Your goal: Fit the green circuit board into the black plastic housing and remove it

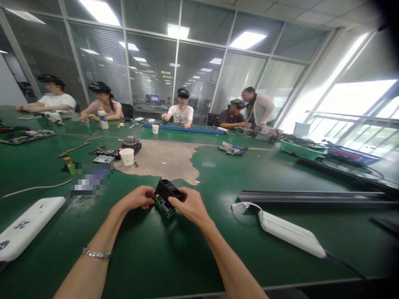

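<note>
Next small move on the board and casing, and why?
I'd probably firm up the left hand on the green circuit board: its fingers are only at the board's left end, while the right hand grips the black casing against it. Can't tell whether the two are joined.

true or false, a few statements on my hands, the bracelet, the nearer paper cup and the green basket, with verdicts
1. The right hand holds a black casing. True.
2. The silver bracelet is on the right wrist. False: it is on the left one.
3. The nearer paper cup stands upright. True.
4. The green basket is on the left side. False: it is on the right.
</note>
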Demonstrator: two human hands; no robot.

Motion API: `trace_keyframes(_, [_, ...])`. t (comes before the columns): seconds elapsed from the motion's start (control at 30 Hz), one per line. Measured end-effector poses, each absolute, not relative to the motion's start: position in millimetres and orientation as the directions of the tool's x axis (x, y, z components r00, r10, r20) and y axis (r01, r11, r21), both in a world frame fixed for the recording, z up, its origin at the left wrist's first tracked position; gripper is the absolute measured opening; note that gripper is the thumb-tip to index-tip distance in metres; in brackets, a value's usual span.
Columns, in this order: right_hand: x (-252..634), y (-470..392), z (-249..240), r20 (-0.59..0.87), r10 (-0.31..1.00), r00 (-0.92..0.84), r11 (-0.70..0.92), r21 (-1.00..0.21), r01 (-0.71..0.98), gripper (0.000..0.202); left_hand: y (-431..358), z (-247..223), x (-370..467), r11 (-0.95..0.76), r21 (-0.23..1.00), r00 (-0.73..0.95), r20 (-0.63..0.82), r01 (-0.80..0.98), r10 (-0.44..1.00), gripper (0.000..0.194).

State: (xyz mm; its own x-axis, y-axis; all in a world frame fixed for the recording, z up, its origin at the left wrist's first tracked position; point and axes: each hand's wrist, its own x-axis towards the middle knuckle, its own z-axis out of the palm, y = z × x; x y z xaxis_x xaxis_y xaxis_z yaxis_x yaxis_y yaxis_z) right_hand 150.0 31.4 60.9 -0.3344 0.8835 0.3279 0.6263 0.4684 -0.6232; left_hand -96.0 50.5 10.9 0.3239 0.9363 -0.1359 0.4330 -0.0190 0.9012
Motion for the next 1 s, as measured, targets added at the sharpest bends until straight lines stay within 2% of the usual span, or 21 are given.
trace_keyframes(0.27, [143.1, 26.6, 56.2, 0.452, 0.828, -0.331, 0.545, -0.511, 0.665, 0.022, 51.7, 10.0, -96.7, -0.028, 0.9, 0.324, -0.128, 0.436, 0.937, 0.023])
trace_keyframes(0.4, [141.0, 24.0, 52.2, 0.485, 0.81, -0.33, 0.562, -0.481, 0.673, 0.022, 50.8, 10.2, -99.1, -0.004, 0.932, 0.29, -0.109, 0.362, 0.951, 0.028])
trace_keyframes(0.53, [140.5, 22.0, 49.5, 0.459, 0.817, -0.348, 0.556, -0.467, 0.688, 0.022, 51.7, 7.1, -102.8, 0.02, 0.955, 0.236, -0.094, 0.296, 0.967, 0.033])
trace_keyframes(0.87, [136.9, 11.1, 52.3, 0.428, 0.832, -0.352, 0.522, -0.392, 0.757, 0.029, 51.6, 12.1, -103.2, 0.082, 0.983, 0.247, -0.122, 0.167, 0.961, 0.032])
trace_keyframes(1.0, [141.5, 12.4, 47.9, 0.319, 0.863, -0.393, 0.492, -0.348, 0.798, 0.038, 51.2, 15.1, -101.2, 0.142, 0.978, 0.211, -0.172, 0.15, 0.962, 0.034])
